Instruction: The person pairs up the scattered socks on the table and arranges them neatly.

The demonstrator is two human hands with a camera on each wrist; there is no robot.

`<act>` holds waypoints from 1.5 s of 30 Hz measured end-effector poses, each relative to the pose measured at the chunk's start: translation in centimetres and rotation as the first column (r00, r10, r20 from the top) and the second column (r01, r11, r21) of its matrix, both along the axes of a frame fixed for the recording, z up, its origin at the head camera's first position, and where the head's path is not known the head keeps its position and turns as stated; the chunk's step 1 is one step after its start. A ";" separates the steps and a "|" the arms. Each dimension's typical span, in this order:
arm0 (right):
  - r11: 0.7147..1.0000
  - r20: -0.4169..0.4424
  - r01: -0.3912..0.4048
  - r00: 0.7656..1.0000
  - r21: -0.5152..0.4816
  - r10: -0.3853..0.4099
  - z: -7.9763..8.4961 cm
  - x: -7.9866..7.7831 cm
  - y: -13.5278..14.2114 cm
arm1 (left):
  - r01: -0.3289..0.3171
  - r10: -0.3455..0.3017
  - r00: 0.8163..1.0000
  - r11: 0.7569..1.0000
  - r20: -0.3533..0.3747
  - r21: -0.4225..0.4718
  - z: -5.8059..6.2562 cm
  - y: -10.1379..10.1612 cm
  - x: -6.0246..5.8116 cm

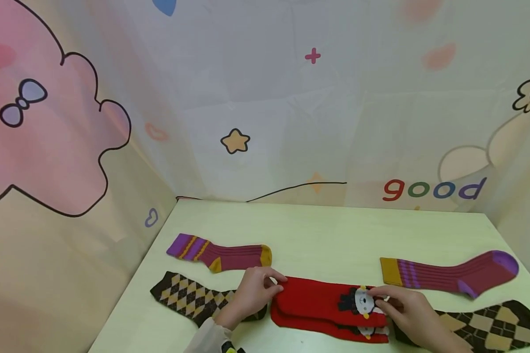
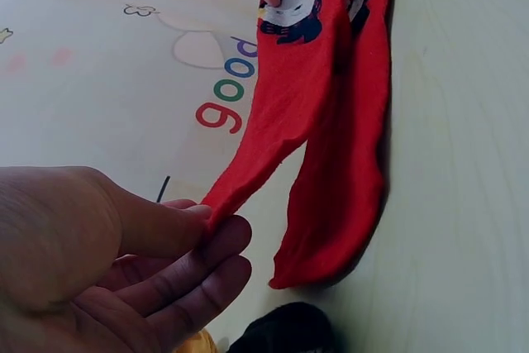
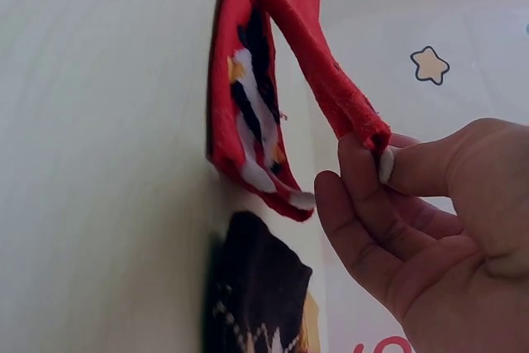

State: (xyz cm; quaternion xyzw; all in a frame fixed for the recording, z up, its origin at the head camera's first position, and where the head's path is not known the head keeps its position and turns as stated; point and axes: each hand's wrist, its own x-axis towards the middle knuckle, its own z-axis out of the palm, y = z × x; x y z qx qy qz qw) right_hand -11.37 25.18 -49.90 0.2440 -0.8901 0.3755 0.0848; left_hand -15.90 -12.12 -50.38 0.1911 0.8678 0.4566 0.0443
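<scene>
- Toward the near edge of the surface [image 1: 327,235]: lower red sock [image 1: 309,327].
- Just above, left hand [image 1: 251,294] and right hand [image 1: 408,311] pinch the upper red sock [image 1: 313,296] by its ends; stacking seems underway, next needing level lowering.
- Farther back, by the left edge: maroon sock [image 1: 240,257].

Argyle socks [image 1: 186,297] flank red socks [image 1: 311,300], leaving room behind.

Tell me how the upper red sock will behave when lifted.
Probably floppy: the upper red sock narrows and creases where the left hand pinches it. Likely light, since that hand and the right hand hold its ends in fingertip pinches. Probably not slippery; its fabric looks fuzzy.
</scene>
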 end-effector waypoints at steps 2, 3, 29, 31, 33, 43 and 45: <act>1.000 0.011 -0.018 1.000 0.006 0.018 -0.1 0.0 -0.1 | 0.001 -0.001 1.000 1.000 -0.006 -0.005 -0.1 -0.2 0.1; 1.000 0.017 -0.024 1.000 0.008 0.023 -0.1 0.0 -0.2 | 0.002 -0.002 1.000 1.000 -0.009 -0.007 -0.1 -0.3 0.1; 0.998 0.059 -0.060 0.996 0.011 0.059 -0.9 0.7 -0.8 | 0.027 -0.032 0.999 0.993 -0.040 -0.118 -0.6 -0.6 1.0; 0.998 0.050 -0.069 0.996 0.013 0.068 -1.0 0.7 -0.7 | 0.030 -0.038 0.998 0.990 -0.054 -0.138 -0.5 -0.5 1.1; 0.996 0.023 -0.083 0.996 0.016 0.083 -1.2 0.6 -0.7 | 0.034 -0.046 0.997 0.986 -0.068 -0.164 -0.5 -0.3 1.1; 0.991 -0.084 -0.121 0.988 0.064 0.127 -2.0 0.2 -0.6 | 0.041 -0.091 0.982 0.959 -0.168 -0.281 -0.8 0.2 1.4; 0.989 -0.063 -0.124 0.990 0.084 0.129 -1.9 0.2 -0.6 | 0.048 -0.103 0.979 0.954 -0.174 -0.297 -0.7 0.3 1.4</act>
